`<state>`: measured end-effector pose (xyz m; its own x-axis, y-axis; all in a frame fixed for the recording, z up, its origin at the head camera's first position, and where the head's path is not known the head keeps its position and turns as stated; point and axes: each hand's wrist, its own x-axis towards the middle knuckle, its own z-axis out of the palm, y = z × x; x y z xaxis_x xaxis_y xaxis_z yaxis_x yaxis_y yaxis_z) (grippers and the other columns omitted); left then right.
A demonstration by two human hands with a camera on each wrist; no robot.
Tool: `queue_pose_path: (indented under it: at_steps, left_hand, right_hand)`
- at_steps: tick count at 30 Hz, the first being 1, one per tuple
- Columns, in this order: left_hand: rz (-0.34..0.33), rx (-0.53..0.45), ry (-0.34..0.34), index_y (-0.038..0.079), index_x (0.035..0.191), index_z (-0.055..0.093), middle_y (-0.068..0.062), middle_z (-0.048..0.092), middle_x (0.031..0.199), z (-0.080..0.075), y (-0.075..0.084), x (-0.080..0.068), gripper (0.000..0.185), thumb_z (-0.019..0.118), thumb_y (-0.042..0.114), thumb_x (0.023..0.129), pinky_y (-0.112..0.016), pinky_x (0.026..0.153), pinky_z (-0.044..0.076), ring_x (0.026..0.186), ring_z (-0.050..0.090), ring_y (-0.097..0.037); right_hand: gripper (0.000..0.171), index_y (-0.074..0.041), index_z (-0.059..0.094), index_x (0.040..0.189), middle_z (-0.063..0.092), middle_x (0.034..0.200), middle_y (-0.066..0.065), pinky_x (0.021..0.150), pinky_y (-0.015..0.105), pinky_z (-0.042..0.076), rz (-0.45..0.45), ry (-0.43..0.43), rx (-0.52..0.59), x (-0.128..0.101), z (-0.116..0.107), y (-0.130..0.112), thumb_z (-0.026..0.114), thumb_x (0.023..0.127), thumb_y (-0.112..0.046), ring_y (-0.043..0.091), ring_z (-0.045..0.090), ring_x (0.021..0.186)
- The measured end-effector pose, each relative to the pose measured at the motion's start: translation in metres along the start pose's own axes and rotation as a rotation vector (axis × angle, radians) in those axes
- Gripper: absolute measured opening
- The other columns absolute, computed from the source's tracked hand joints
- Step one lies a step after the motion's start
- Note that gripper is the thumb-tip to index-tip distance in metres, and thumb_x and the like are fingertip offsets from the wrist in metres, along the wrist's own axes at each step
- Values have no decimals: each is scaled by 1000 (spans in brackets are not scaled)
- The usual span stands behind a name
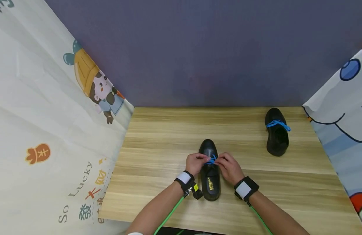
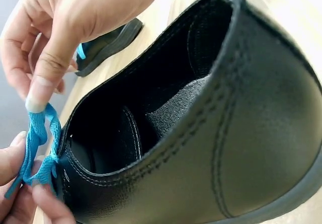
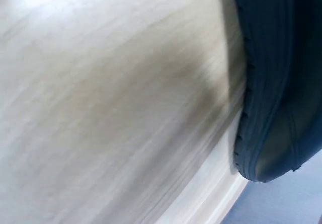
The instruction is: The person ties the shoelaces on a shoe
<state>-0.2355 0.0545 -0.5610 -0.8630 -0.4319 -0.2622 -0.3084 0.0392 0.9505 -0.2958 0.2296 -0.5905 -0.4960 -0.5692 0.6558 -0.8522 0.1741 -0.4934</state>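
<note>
Laces (image 1: 211,159), bright blue, lie across the front of the near shoe (image 1: 210,173), which sits flat, toe pointing away from the person, around the middle of the worktop (image 1: 157,140). From the left, the left hand (image 1: 195,163) pinches lace between thumb and fingers; that grip looks best held low, close to the tongue, so that the crossing cannot slacken. Between the hands, the left wrist view shows a raised loop and gathered lace; whether a knot is set cannot be told. Loops would best be flattened and evened out before any tightening. The right hand (image 1: 229,168) also has lace pinched at its fingertips; an even sideways pull, matched to the left, should avoid twisting the shoe. Far right, the other shoe (image 1: 277,136) stands well apart, safely out of the way.
</note>
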Motion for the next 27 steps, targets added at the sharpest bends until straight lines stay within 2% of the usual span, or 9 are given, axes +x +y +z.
queue_pose_path:
  at_steps: [3,10,15,17,20,22,24,27]
  left_hand:
    - [8,7,10,-2,84,78,-6,74,80,1,-1,0,13,84,9,80,-21,63,47,73,59,-6]
    - [-30,-56,16,0,88,79,-5,75,83,2,-3,-1,10,83,7,82,-21,65,49,77,63,-9]
    - [-22,-70,32,0,88,79,-6,75,84,3,-2,-3,10,83,7,82,-22,67,51,77,65,-9]
    - [-18,-77,40,0,88,79,-6,75,84,3,-1,-3,10,83,7,82,-22,67,51,76,64,-8]
    - [-3,-69,42,1,88,79,-5,75,84,1,1,-4,9,82,7,82,-22,67,51,75,64,-8]
    - [3,-60,33,2,88,79,-4,74,84,-1,2,-4,8,82,7,82,-22,68,51,76,63,-8]
    - [6,-48,22,3,88,79,-2,74,84,-2,3,-4,8,82,8,82,-23,68,52,77,64,-8]
    - [6,-46,13,3,88,79,-2,74,83,-4,5,-4,8,82,7,83,-23,68,52,76,64,-8]
  right_hand:
    - [4,-5,72,92,59,94,4,75,31,48,26,-20,-3,-3,0,-1,75,89,-5,19,59,84]
    - [23,-6,69,94,61,95,2,72,32,52,50,-67,-40,-5,1,-5,78,79,10,15,63,83]
    - [26,-4,66,95,62,94,3,73,34,54,76,-72,-56,-5,1,-7,76,78,13,16,64,84]
    - [24,-4,66,94,63,91,3,70,34,54,111,-67,-44,-5,2,-9,76,80,11,15,63,82]
    - [22,-4,66,92,65,87,3,65,31,55,203,-48,-13,0,3,-16,77,78,10,13,63,76]
    - [22,-4,67,91,66,85,4,63,29,56,297,-42,10,4,4,-21,77,76,9,13,64,73]
    - [23,-2,68,90,68,85,7,64,27,57,381,-31,41,8,4,-26,76,73,12,16,67,72]
    - [23,1,70,91,70,87,11,66,28,58,497,-37,80,14,3,-31,75,73,13,21,69,74]
